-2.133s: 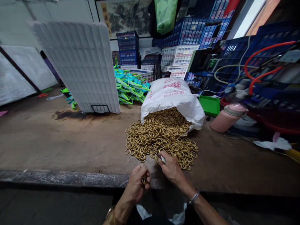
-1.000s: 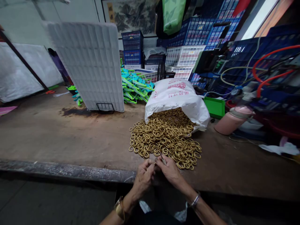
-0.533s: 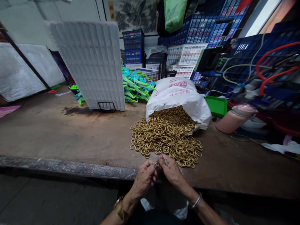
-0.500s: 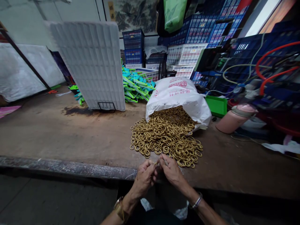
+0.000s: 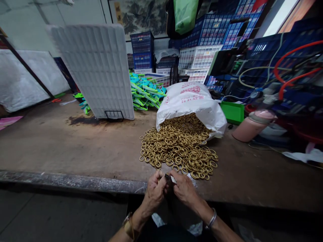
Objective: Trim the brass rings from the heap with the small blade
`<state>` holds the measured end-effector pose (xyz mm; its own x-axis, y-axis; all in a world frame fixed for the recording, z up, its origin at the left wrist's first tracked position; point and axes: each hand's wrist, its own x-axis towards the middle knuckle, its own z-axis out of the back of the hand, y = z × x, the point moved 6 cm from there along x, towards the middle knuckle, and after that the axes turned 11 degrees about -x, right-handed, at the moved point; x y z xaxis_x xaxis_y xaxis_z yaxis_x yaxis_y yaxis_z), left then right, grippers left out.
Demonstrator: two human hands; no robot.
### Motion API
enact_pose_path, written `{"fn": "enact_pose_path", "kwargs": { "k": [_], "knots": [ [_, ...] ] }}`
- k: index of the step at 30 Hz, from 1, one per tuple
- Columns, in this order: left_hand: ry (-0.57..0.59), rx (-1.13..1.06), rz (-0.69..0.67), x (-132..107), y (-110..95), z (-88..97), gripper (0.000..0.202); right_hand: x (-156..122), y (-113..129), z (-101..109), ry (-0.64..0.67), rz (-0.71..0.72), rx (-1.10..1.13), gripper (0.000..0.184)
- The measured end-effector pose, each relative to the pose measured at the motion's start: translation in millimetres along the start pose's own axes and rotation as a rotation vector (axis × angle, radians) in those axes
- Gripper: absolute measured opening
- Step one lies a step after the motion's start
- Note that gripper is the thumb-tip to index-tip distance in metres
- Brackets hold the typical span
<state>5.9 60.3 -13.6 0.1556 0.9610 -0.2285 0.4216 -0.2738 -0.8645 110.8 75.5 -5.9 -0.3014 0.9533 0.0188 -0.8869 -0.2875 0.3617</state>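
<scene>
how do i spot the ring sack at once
On the brown worktable, look right of the tall white panel. The white sack lies on its side, mouth toward you, gold-coloured rings spilling out; red printing sets it apart from the green tray beside it.

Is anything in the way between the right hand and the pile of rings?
No, nothing that shows: the spilled rings lie just past the right hand, and the bag is behind them.

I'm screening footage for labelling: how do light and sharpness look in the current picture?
Head view: dim overall, a bright strip upper right, floor in deep shadow; head view: the gold-coloured rings fairly crisp, the white panel smeared at its upper left; head view: the small tool in the right hand indistinct.
</scene>
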Motion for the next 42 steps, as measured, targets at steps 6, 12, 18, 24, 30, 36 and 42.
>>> {"fn": "enact_pose_path", "kwargs": {
  "k": [6,12,18,24,30,36,42],
  "knots": [
    [-0.012,0.061,-0.015,-9.9,-0.6,4.4,0.035,1.4,-2.7,-4.0,0.035,-0.055,-0.168,0.025],
    [0.095,-0.078,0.116,-26.8,-0.1,-4.6,0.034,11.9,-26.5,-1.4,-0.035,-0.204,-0.271,0.023],
    [0.041,-0.341,0.189,-15.9,5.0,-0.9,0.032,28.0,-23.4,4.8,-0.111,-0.213,-0.348,0.022],
    [0.048,-0.454,0.250,-11.0,8.2,8.4,0.029,36.7,-20.3,3.4,-0.074,-0.229,-0.413,0.024],
    [0.031,-0.618,0.304,-3.4,21.4,18.0,0.027,37.8,-26.4,6.9,-0.116,-0.232,-0.307,0.017],
    [-0.014,-0.525,0.273,2.3,13.8,14.8,0.026,32.9,-26.9,14.1,-0.190,-0.163,-0.204,0.015],
    [-0.008,-0.295,0.136,12.0,1.6,9.4,0.028,35.0,-34.7,19.6,-0.200,-0.173,0.012,0.008]
  ]
}}
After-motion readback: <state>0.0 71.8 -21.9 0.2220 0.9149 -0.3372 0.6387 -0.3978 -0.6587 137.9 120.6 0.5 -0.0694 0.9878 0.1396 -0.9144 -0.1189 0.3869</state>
